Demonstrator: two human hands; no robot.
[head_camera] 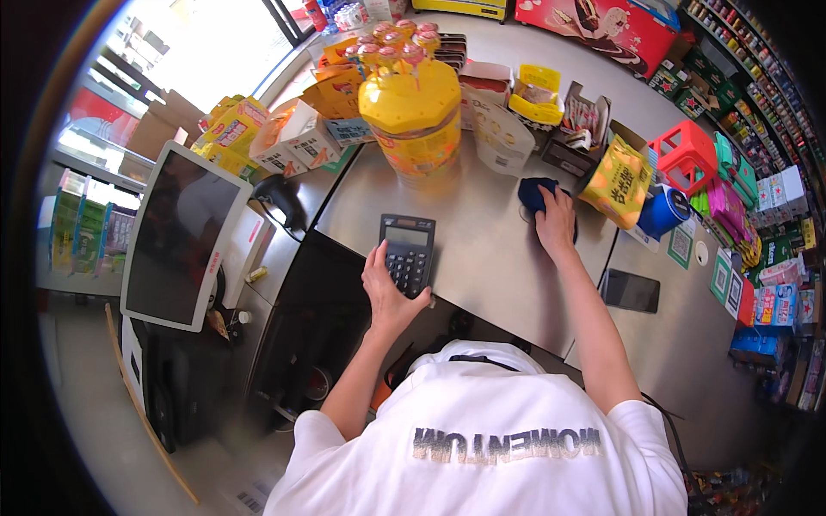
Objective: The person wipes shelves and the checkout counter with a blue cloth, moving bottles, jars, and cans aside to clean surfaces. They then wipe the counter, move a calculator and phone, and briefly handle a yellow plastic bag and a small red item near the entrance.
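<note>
My left hand (391,291) grips a black desk calculator (408,237) by its lower part, thumb at the bottom right corner and fingers along the left edge. The calculator is at the front edge of a stainless steel counter (477,238). Farther out to the right, my right hand (557,219) holds a bunched dark blue cloth (534,193) against the countertop. Part of the cloth is hidden under the fingers. Behind the calculator stands a yellow-lidded tub (413,122) with wrapped lollipops (393,48) stuck in its top.
A monitor (184,235) and a black handheld scanner (284,201) stand at left. Snack boxes (300,138) and a yellow snack bag (619,180) line the far side. To the right are a smartphone (630,291), a blue canister (664,211) and a red plastic stool (685,157).
</note>
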